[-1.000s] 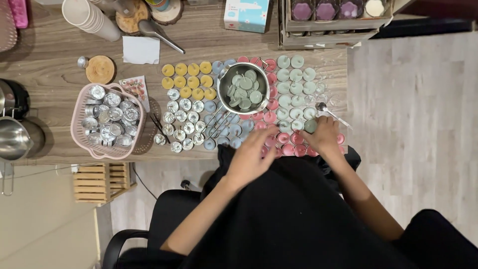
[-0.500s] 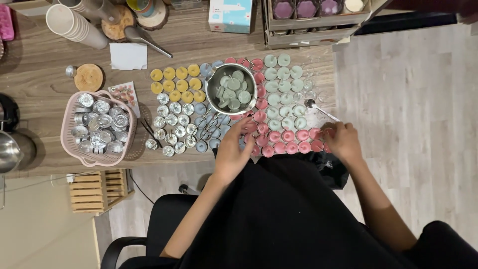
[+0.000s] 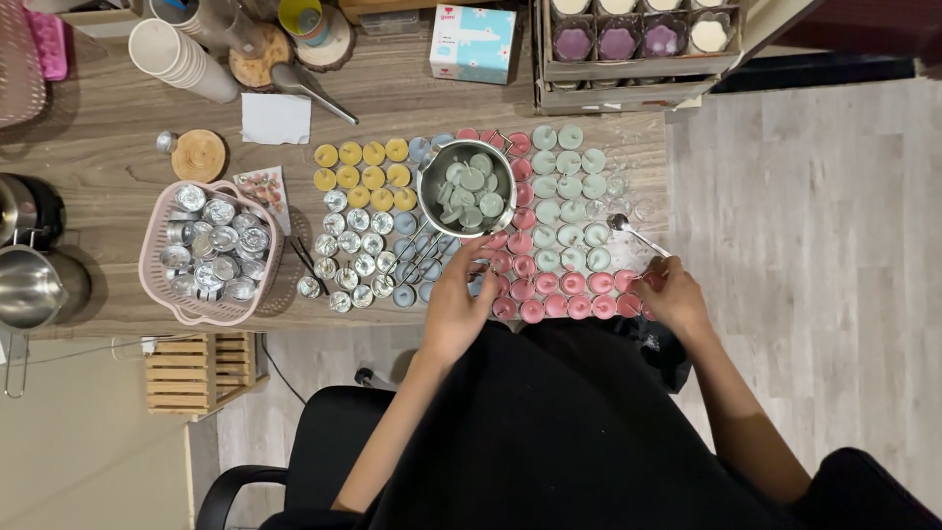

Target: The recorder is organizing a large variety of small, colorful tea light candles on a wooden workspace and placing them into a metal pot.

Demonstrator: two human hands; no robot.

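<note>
1. Nearest the body, the left hand (image 3: 454, 312) lies palm down at the worktop (image 3: 88, 157) edge. Its fingers are spread slightly apart and their tips touch the pale blue tealights (image 3: 432, 275), with no visible clamp on any one cup.
2. Off to the other side, the right hand (image 3: 675, 294) is curled together at the end of the pink tealights (image 3: 559, 294). It seems to pinch the handle of a small metal spoon (image 3: 633, 234); the grip itself is hidden.
3. Both forearms slope up from the lap, elbows bent, wrists low over the front rows.
4. These small wax-filled candles look light and rigid at the rim. The wax top probably dents or smears easily, so I judge the side wall the best hold, between thumb and forefinger.
5. Further in, a steel pot (image 3: 465, 186) holding pale green discs stands among the rows, with silver cups (image 3: 353, 260) and yellow tealights (image 3: 368, 167) beside it.
6. Far left, a pink basket (image 3: 155, 257) holds empty metal cups.
</note>
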